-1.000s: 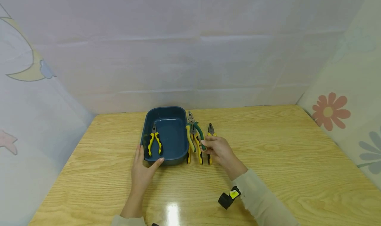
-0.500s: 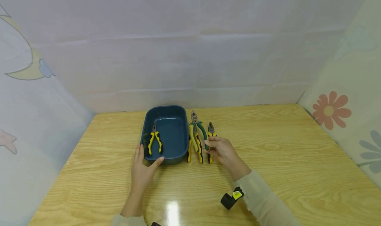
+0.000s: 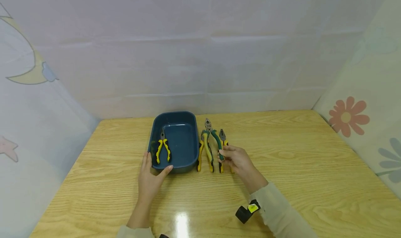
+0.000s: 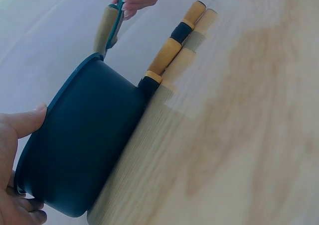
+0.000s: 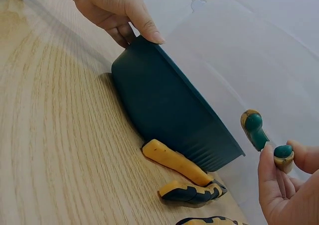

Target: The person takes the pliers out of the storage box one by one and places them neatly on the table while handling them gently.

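Observation:
My left hand (image 3: 150, 182) grips the near left corner of a dark blue plastic tub (image 3: 185, 170), thumb at the rim and fingers along the side. Inside the tub lie needle-nose pliers (image 3: 167, 150) with yellow and black handles. My right hand (image 3: 236, 160) pinches one handle of the green and yellow combination pliers (image 3: 216, 139), head pointing away. In the right wrist view, these pliers (image 5: 256, 133) are raised above the table with their handles spread. Beneath them, beside the tub, lie yellow and black pliers (image 3: 199, 158), partly covered in the head view.
Another pair of yellow and black pliers (image 3: 222, 136) lies farther right, partly hidden by my right hand. The wooden table (image 3: 297, 168) meets a pale cloth backdrop (image 3: 250, 74) at the back. Patterned cloth stands on both sides.
My right hand has moved right with the green and yellow pliers, away from the tub and over the other pliers. My left hand and the tub have stayed in place.

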A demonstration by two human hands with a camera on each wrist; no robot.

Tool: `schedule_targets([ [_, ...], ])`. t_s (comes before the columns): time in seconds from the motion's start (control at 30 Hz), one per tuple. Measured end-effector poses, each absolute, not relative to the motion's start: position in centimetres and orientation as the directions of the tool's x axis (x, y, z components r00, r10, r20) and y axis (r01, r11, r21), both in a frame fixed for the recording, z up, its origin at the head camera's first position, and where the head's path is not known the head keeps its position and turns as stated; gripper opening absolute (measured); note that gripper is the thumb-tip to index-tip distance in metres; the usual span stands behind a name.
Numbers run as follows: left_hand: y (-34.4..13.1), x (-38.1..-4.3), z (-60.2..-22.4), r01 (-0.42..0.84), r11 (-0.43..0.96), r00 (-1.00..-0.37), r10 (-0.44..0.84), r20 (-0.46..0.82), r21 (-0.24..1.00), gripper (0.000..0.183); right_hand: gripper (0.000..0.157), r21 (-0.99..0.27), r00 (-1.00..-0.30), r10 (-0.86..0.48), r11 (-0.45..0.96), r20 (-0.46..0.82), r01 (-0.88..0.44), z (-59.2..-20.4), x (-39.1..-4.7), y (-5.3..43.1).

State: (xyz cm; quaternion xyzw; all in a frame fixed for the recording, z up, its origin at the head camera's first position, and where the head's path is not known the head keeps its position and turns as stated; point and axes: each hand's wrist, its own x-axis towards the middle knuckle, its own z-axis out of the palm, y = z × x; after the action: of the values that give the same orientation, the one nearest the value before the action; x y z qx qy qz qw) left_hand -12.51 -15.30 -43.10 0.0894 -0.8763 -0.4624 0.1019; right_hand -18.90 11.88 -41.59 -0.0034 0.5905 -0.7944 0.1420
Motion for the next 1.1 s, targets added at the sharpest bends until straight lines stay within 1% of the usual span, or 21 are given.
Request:
schedule_targets([
  [0.07,-15.3,-12.5,-43.1,-0.058,0.556,-0.963,-0.250,0.100,0.829,0.099,0.057,-0.940,-0.959,-0.218,-0.248,-0.181,0.234,-41.3,-18.7,11.8],
  [0.1,-15.3,-12.5,-43.1,-0.056,0.556,-0.963,-0.249,0.102,0.829,0.099,0.056,-0.942,-0.958,-0.192,-0.220,-0.215,0.255,-40.3,-18.1,11.5],
  [0.23,-15.3,-12.5,-43.1,-0.052,0.558,-0.963,-0.247,0.106,0.828,0.098,0.050,-0.934,-0.954,-0.160,-0.212,-0.256,0.286,-39.5,-17.8,11.3],
  [0.4,-15.3,-12.5,-43.1,-0.053,0.557,-0.964,-0.246,0.103,0.829,0.099,0.047,-0.924,-0.950,-0.137,-0.228,-0.281,0.306,-39.5,-17.7,11.6],
  [0.63,-15.3,-12.5,-43.1,-0.058,0.556,-0.964,-0.247,0.099,0.829,0.099,0.047,-0.933,-0.951,-0.125,-0.195,-0.282,0.302,-39.9,-17.8,12.2],
  [0.83,-15.3,-12.5,-43.0,-0.056,0.557,-0.964,-0.247,0.101,0.828,0.099,0.043,-0.925,-0.952,-0.111,-0.229,-0.286,0.304,-39.9,-17.7,12.5],
  [1.1,-15.3,-12.4,-43.0,-0.057,0.561,-0.964,-0.246,0.100,0.826,0.099,0.044,-0.906,-0.948,-0.112,-0.279,-0.299,0.319,-40.1,-17.5,13.1],
])
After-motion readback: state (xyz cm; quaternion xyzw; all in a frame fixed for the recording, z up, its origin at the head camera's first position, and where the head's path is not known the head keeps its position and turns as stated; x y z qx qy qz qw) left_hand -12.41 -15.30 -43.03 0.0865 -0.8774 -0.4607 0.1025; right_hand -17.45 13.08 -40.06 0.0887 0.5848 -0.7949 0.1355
